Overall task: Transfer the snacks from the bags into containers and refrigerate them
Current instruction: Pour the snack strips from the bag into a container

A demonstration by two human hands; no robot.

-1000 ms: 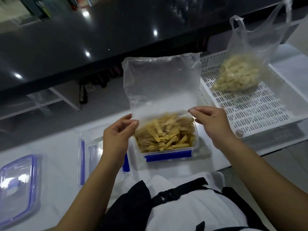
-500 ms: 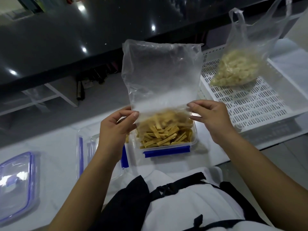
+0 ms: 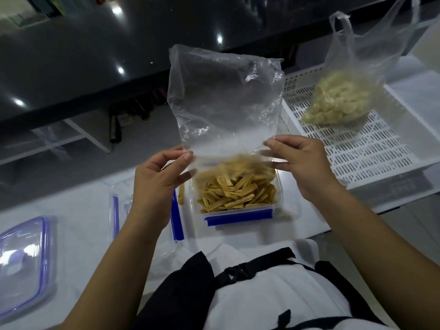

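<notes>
Change: the clear plastic bag [image 3: 223, 101] has been lifted higher than a second ago, its closed end standing further above the container, and one snack stick now lies outside the box on its left.
Worktop [image 3: 83, 201]: white, carrying the containers and lids; a dark glossy surface runs beyond its far edge.
White slotted tray [image 3: 371, 153]: to the right of the box, holding a second thin plastic bag [image 3: 342, 96] with handles up, filled with pale snack pieces.
Clear plastic bag: held upside down, mouth over the box, upper part empty and see-through; a few sticks show blurred through its lower part.
Container [image 3: 238, 206]: clear rectangular box with a blue clip on its near side, on the worktop between the hands, filled with yellow snack sticks [image 3: 235, 194].
Second container [image 3: 119, 210]: clear with blue clips, left of the full box, mostly hidden by the left forearm.
Lid [image 3: 23, 263]: clear with a blue rim, lying flat at the far left.
Left hand [image 3: 157, 184]: grip pinched on the bag's left edge, thumb and fingers closed on the plastic.
Right hand [image 3: 302, 163]: grip pinched on the bag's right edge at the same height.
Stray stick [image 3: 181, 194]: on the worktop just left of the box, beside the left hand.
</notes>
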